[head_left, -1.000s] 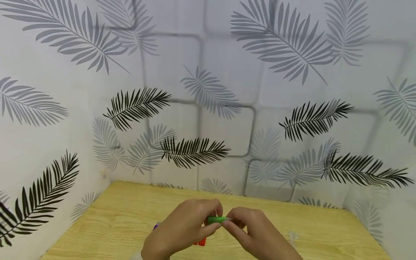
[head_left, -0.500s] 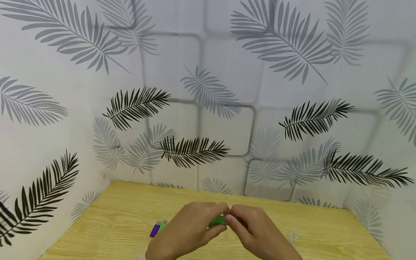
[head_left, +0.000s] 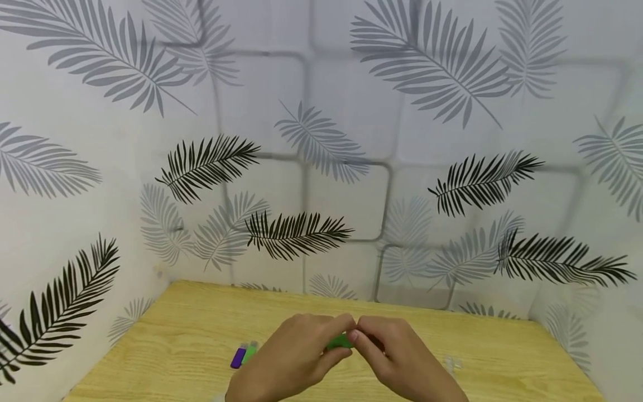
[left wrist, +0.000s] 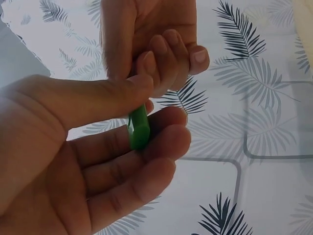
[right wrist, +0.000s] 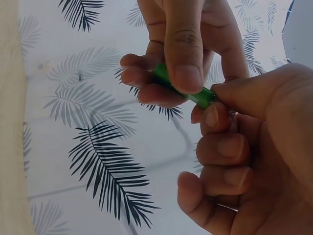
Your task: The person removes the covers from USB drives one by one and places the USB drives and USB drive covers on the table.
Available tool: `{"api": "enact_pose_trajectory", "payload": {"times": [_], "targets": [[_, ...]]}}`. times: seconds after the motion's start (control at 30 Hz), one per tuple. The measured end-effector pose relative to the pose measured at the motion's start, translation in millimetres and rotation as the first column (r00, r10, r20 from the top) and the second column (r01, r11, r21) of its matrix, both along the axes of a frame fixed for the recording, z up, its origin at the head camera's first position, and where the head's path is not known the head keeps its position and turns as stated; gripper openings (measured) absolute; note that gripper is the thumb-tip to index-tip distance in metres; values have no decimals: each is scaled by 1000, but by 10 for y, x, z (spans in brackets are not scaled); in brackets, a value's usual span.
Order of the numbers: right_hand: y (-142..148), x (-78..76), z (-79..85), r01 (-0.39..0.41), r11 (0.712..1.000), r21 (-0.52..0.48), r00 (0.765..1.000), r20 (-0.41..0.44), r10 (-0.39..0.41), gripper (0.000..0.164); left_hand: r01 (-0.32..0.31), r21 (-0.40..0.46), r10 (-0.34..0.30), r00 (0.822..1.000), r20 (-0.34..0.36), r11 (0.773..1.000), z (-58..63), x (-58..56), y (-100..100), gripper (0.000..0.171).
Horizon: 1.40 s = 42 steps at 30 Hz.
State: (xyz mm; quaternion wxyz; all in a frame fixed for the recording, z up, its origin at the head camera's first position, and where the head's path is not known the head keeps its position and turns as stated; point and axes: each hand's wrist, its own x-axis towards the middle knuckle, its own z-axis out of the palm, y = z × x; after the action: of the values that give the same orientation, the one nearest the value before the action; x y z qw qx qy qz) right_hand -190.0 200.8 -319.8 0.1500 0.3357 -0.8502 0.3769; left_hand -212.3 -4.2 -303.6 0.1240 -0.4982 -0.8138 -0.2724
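Note:
A small green USB flash drive [head_left: 340, 341] sits between my two hands, above the table. My left hand [head_left: 293, 354] grips its body; in the left wrist view, the thumb presses it over the fingers and the green end [left wrist: 139, 129] shows below. My right hand [head_left: 402, 357] pinches at the drive's other end with thumb and curled index finger. A glint of a clear cap [right wrist: 233, 115] shows between those right fingertips, mostly hidden. The fingertips of both hands meet, covering the join.
On the wooden table [head_left: 201, 312], a purple flash drive [head_left: 238, 358] and a light green flash drive [head_left: 249, 353] with clear caps lie left of my left hand. Clear caps [head_left: 451, 364] lie to the right. A leaf-patterned wall covering [head_left: 341, 268] rises behind.
My hands have come together, so the drive's pale tip seen between them is now covered. The left hand has shifted slightly right; purple and light green drives now show, red pieces are hidden.

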Motion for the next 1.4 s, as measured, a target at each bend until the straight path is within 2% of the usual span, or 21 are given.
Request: {"api": "enact_pose_trajectory", "payload": {"times": [0.2, 0.4, 0.67, 0.83, 1.07, 1.4], "targets": [[4, 3, 7, -9, 1000, -17, 1000, -19, 8, 24, 11, 22, -10, 1000, -20, 1000, -17, 15, 15, 13], [24, -4, -8, -37, 999, -11, 999, -1, 37, 25, 26, 9, -26, 999, -28, 1000, -12, 17, 17, 12], [9, -4, -2, 7, 1000, -3, 1000, -28, -7, 25, 1, 19, 0, 999, -54, 1000, -27, 16, 27, 13], [9, -6, -4, -13, 1000, 6, 1000, -15, 13, 25, -3, 0, 3, 997, -72, 1000, -13, 21, 21, 12], [14, -2, -1, 18, 1000, 4, 1000, 5, -18, 25, -17, -4, 17, 997, -72, 1000, -10, 28, 30, 13], [17, -10, -9, 3, 1000, 8, 1000, 0, -3, 25, -26, -16, 25, 997, -77, 1000, -16, 25, 23, 14]]}}
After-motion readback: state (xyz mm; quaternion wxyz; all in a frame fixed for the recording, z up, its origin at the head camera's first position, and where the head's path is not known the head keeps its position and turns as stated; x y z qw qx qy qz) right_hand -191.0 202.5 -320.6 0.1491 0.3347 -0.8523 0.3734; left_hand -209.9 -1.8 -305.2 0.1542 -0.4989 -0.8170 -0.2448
